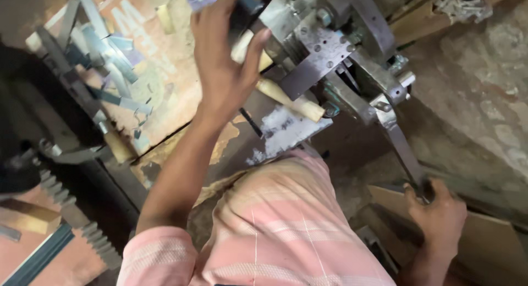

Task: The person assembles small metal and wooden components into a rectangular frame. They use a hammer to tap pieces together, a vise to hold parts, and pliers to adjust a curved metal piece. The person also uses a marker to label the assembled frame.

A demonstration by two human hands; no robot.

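My left hand reaches up to a grey metal press machine. Its fingers stretch toward the machine's top and its thumb lies across a pale wooden handle. Whether the fingertips hold anything is hidden by blur. My right hand is low on the right, closed around the bottom end of a long metal lever that runs down from the machine. A pink striped shirt fills the lower middle.
Several cut metal strips lie scattered on a worn reddish surface at the upper left. A toothed metal rack runs diagonally at the lower left. A rough concrete wall stands on the right, with a flat board below it.
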